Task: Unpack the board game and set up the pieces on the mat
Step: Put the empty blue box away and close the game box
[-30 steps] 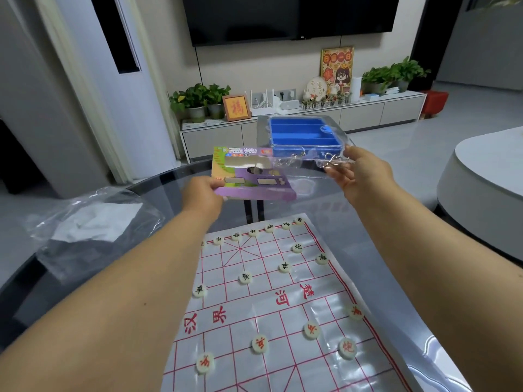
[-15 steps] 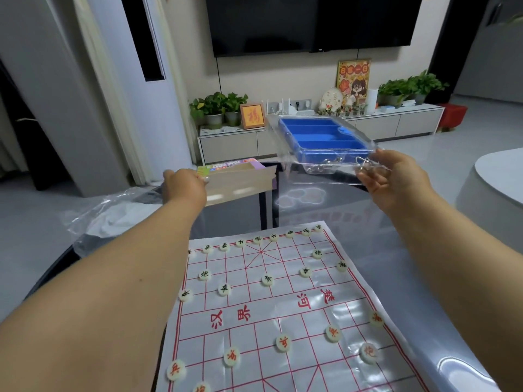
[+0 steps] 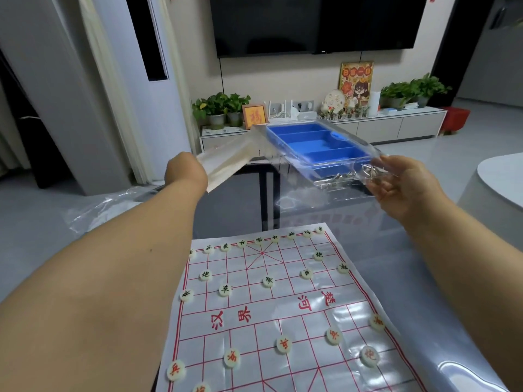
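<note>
My left hand [image 3: 185,171] holds a flat cardboard packaging card [image 3: 226,161] out above the table's far side, its plain pale back facing me. My right hand [image 3: 404,188] grips the near corner of a clear plastic case [image 3: 348,171] with a blue compartment tray [image 3: 317,144] inside it, held in the air to the right of the card. Below, a white mat [image 3: 283,309] with a red grid lies on the table. Several round cream pieces stand on it, black-marked ones [image 3: 268,280] on the far half and red-marked ones [image 3: 283,344] on the near half.
A crumpled clear plastic bag [image 3: 113,206] lies on the glass table's [image 3: 396,250] left. Beyond the table stand a low TV cabinet [image 3: 396,128] with potted plants and a wall television [image 3: 311,24]. A pale rounded sofa edge [image 3: 498,182] is at the right.
My left hand has pulled the card away from the clear case and swung it left, turning its printed face away. My right hand has kept the case aloft. My view has tilted upward.
</note>
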